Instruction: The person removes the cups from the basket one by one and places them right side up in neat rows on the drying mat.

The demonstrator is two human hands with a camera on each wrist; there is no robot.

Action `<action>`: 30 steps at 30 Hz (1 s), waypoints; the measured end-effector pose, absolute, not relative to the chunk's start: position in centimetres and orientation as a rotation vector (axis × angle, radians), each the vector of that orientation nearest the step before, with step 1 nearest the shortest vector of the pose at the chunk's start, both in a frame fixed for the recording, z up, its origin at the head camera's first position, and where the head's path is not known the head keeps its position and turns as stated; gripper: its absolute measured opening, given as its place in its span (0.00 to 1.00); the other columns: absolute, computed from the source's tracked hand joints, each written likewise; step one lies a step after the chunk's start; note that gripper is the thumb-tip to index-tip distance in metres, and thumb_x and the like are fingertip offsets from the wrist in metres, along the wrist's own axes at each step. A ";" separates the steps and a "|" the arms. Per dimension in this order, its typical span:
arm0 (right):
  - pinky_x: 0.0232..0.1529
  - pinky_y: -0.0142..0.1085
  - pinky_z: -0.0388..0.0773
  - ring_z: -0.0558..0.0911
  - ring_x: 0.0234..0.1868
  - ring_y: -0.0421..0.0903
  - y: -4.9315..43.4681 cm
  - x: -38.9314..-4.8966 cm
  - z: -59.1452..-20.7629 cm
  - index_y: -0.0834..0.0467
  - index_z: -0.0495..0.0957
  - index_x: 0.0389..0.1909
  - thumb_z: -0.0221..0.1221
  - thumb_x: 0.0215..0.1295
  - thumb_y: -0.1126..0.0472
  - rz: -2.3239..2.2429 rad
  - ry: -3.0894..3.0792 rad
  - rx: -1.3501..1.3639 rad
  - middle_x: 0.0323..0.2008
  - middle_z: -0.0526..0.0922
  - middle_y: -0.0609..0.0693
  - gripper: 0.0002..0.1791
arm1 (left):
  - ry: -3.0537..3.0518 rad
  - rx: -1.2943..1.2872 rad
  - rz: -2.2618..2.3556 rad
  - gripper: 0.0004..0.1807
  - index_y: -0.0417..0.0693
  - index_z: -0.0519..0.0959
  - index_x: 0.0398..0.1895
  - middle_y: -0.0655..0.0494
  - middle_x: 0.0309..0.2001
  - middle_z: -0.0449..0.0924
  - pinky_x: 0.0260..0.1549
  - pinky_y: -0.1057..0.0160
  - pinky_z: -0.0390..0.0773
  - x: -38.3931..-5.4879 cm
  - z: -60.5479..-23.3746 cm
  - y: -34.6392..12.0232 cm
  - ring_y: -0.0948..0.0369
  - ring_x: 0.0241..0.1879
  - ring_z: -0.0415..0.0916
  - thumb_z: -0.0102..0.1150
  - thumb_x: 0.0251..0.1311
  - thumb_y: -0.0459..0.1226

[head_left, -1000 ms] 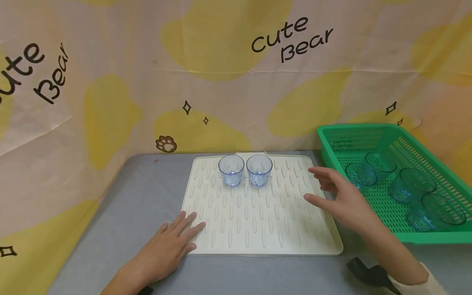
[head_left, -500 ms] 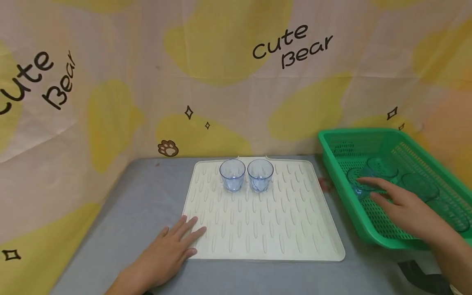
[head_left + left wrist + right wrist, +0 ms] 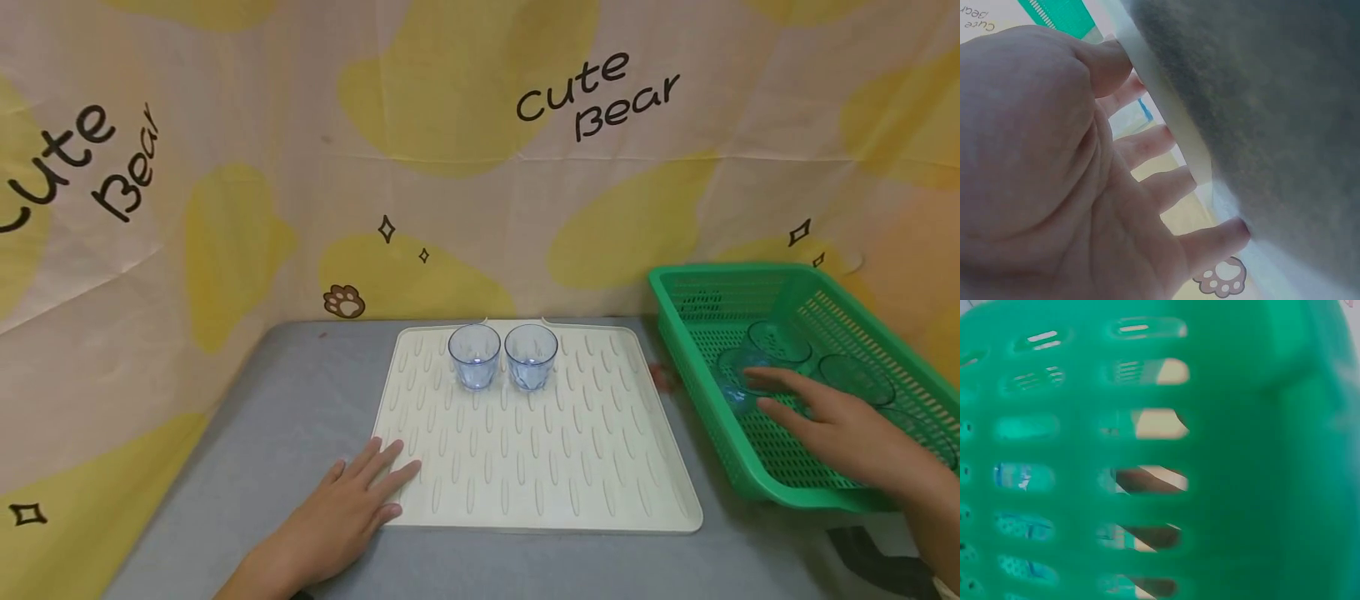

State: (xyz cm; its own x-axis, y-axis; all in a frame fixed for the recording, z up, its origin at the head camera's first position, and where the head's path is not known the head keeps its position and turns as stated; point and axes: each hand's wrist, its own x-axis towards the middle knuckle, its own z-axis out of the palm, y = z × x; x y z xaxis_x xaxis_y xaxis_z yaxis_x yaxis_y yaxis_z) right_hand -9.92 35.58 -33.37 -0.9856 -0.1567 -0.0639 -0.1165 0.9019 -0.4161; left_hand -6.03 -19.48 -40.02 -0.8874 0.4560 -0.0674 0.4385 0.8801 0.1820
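Note:
My left hand (image 3: 341, 508) lies with spread, straight fingers on the near left corner of a cream ridged draining tray (image 3: 562, 467). In the left wrist view, the fingers (image 3: 1160, 187) of this hand touch the tray's edge. Inside a green plastic basket (image 3: 757, 475), my right hand (image 3: 840, 425) holds a clear bluish drinking glass (image 3: 735, 387) at its right side, thumb and index finger at the rim; the other fingertips are hidden. Two matching glasses, a left one (image 3: 475, 358) and a right one (image 3: 531, 358), stand upright side by side at the tray's back.
More glasses, among them a back glass (image 3: 780, 337) and a right glass (image 3: 855, 375), lie close to the held one. The slotted basket wall (image 3: 1229, 462) fills the right wrist view. A patterned cloth (image 3: 450, 200) hangs behind the grey table (image 3: 300, 400).
My right hand has moved from above the tray's right side into the basket, then slightly right. The glass at its fingers has shifted a little right with it. The left hand stays put.

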 end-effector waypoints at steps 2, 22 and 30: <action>0.45 0.66 0.71 0.71 0.60 0.76 35.7 -9.8 -33.1 0.57 0.62 0.73 0.49 0.77 0.46 -0.614 2.989 -0.222 0.67 0.68 0.72 0.30 | 2.932 0.688 0.251 0.28 0.66 0.64 0.74 0.55 0.77 0.60 0.63 0.31 0.62 -6.0 -40.0 -19.4 0.46 0.77 0.54 0.51 0.72 0.49; 0.49 0.74 0.62 0.56 0.65 0.84 36.6 -11.1 -34.3 0.61 0.35 0.79 0.65 0.64 0.44 -0.701 2.945 -0.164 0.73 0.47 0.79 0.59 | 2.979 0.800 0.210 0.27 0.63 0.66 0.73 0.51 0.75 0.63 0.58 0.29 0.67 -6.0 -40.0 -19.6 0.43 0.75 0.57 0.52 0.72 0.46; 0.45 0.66 0.73 0.68 0.59 0.80 36.7 -11.3 -34.8 0.69 0.47 0.76 0.72 0.57 0.53 -0.737 2.981 -0.323 0.68 0.60 0.77 0.56 | 2.972 0.785 0.212 0.27 0.64 0.66 0.73 0.51 0.75 0.62 0.58 0.29 0.66 -5.9 -40.0 -19.7 0.43 0.75 0.57 0.52 0.72 0.46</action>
State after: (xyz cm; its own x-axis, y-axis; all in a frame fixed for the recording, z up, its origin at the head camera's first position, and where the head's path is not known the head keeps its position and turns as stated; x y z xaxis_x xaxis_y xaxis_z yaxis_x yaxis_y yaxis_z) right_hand -11.25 36.75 -34.76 -0.9767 -0.2148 -0.0026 -0.1888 0.8644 -0.4660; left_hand -5.89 -19.67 -40.01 -0.8685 0.4951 -0.0232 0.4868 0.8609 0.1478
